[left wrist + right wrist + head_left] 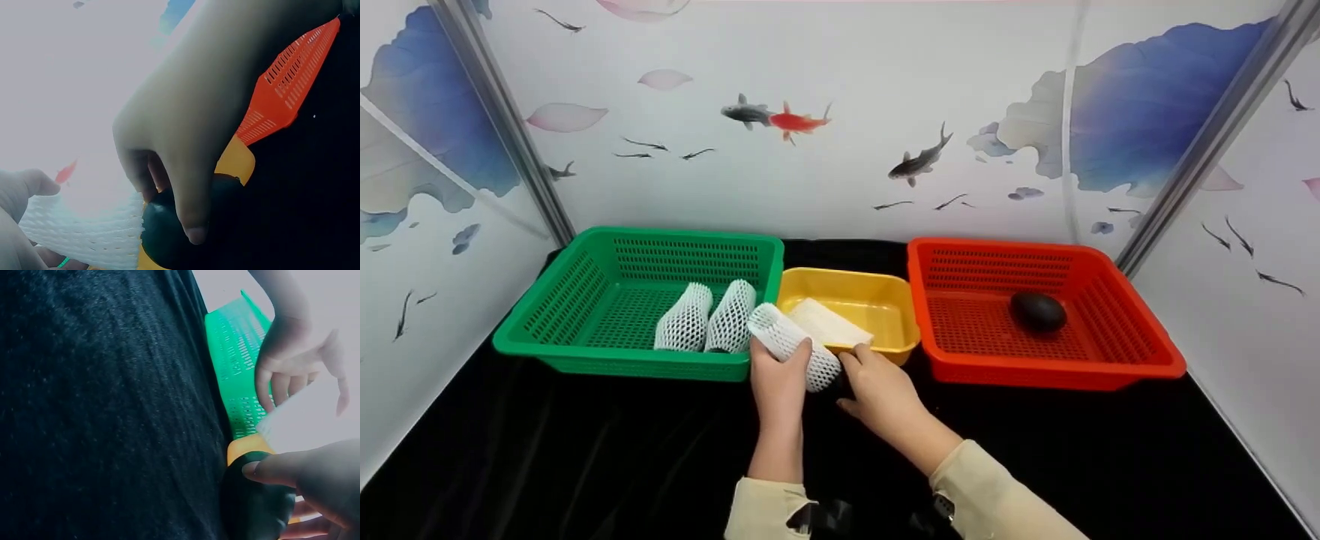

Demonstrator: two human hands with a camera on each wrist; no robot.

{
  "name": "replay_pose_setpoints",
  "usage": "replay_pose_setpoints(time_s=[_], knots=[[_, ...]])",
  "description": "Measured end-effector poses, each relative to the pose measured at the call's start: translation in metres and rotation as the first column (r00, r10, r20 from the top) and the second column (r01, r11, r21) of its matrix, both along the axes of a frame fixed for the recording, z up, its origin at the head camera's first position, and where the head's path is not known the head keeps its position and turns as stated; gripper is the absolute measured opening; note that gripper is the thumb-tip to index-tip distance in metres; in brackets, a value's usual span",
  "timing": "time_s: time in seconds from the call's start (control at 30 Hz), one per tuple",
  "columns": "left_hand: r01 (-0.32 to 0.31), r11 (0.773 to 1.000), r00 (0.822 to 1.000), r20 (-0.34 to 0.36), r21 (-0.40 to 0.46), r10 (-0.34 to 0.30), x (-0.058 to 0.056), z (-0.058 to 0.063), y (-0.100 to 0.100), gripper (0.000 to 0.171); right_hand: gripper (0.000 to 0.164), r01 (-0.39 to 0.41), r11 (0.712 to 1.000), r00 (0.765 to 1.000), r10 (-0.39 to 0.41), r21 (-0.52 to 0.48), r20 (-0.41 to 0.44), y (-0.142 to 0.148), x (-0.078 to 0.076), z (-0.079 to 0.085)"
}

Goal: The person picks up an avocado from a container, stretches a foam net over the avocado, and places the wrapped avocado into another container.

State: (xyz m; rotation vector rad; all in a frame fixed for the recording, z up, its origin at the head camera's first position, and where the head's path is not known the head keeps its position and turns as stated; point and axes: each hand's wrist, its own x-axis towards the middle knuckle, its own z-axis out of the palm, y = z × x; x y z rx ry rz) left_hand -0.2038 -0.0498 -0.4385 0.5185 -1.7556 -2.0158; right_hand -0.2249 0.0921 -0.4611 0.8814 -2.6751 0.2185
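Note:
My left hand holds a white foam net sleeve above the front rim of the yellow basin. My right hand grips a dark green avocado between thumb and fingers. In the left wrist view, the avocado's end sits right at the sleeve's open mouth; how far inside it reaches is hidden. The right wrist view shows the right thumb lying across the avocado's smooth skin. Another white foam sleeve rests in the yellow basin, just behind both hands.
On the left stands a green basket containing two net-wrapped items, side by side. A red basket at the right holds one bare dark avocado. Black cloth covers the table, and printed panels enclose it.

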Motion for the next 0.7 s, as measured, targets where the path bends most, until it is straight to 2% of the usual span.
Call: replay_pose_setpoints(time_s=[0.2, 0.37, 0.53, 0.7], knots=[[-0.002, 1.000, 1.000, -0.029, 0.031, 0.003, 0.000, -0.001, 0.001, 0.067, 0.065, 0.049, 0.997, 0.987, -0.038, 0.065, -0.159, -0.009, 0.002, -0.008], [0.003, 0.997, 0.999, -0.041, 0.071, 0.000, -0.001, -0.001, 0.001, 0.069, 0.059, 0.070, 0.997, 0.966, -0.058, 0.042, -0.252, -0.012, 0.001, -0.014], [0.010, 0.995, 0.999, -0.050, 0.098, -0.005, -0.001, -0.002, 0.001, 0.069, 0.061, 0.016, 0.999, 0.970, -0.026, -0.042, -0.241, -0.006, -0.001, -0.017], [0.015, 0.992, 0.998, -0.066, 0.124, -0.007, 0.000, -0.002, 0.000, 0.071, 0.063, -0.052, 0.989, 0.977, 0.022, -0.137, -0.214, 0.002, -0.002, -0.016]])
